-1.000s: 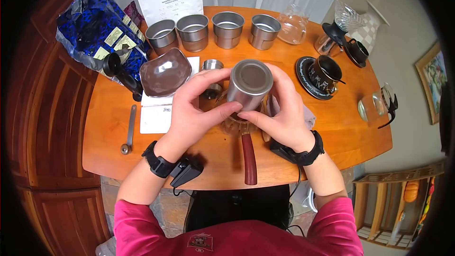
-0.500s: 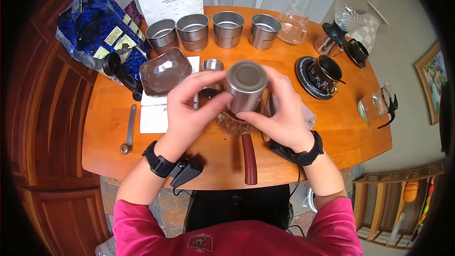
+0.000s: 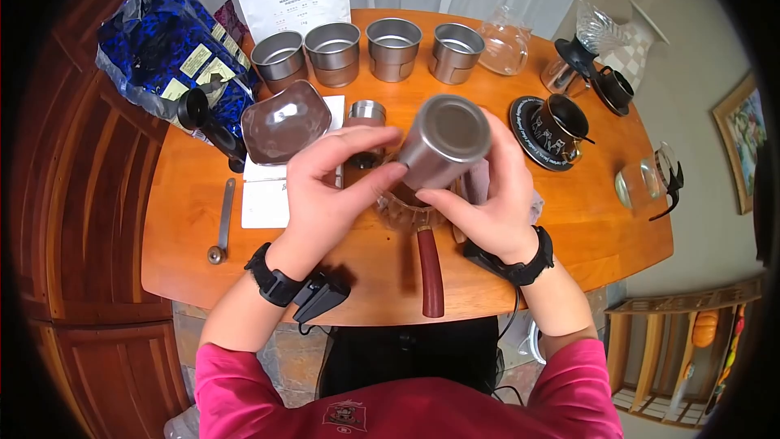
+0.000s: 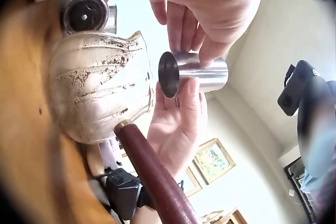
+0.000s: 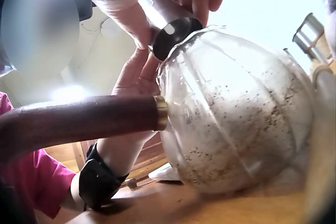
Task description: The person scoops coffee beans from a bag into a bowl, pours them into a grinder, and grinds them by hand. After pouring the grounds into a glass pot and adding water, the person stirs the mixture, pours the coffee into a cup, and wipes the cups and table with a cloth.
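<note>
A steel cup (image 3: 447, 134) is held upside down and tilted, with its mouth over a ribbed glass pot (image 4: 100, 85). Brown grounds cling to the pot's wall, and its dark red handle (image 3: 431, 272) points toward the person. My right hand (image 3: 496, 203) grips the cup, thumb near its rim and fingers round the far side. On the other side, my left hand (image 3: 317, 187) has its thumb and fingers spread loosely, tips right at the cup's wall. The right wrist view shows the cup's dark mouth (image 5: 176, 38) close above the pot's rim.
Several steel cups (image 3: 394, 49) line the back. A brown dish (image 3: 286, 122) and white paper (image 3: 266, 205) lie left, beside a long-handled scoop (image 3: 225, 223). A black cup (image 3: 561, 118) on its saucer, a glass pitcher (image 3: 642, 183) and a dripper (image 3: 575, 57) stand right.
The steel cup has tilted more and shifted a little to the right with my right hand. My left thumb and fingers have loosened from its side.
</note>
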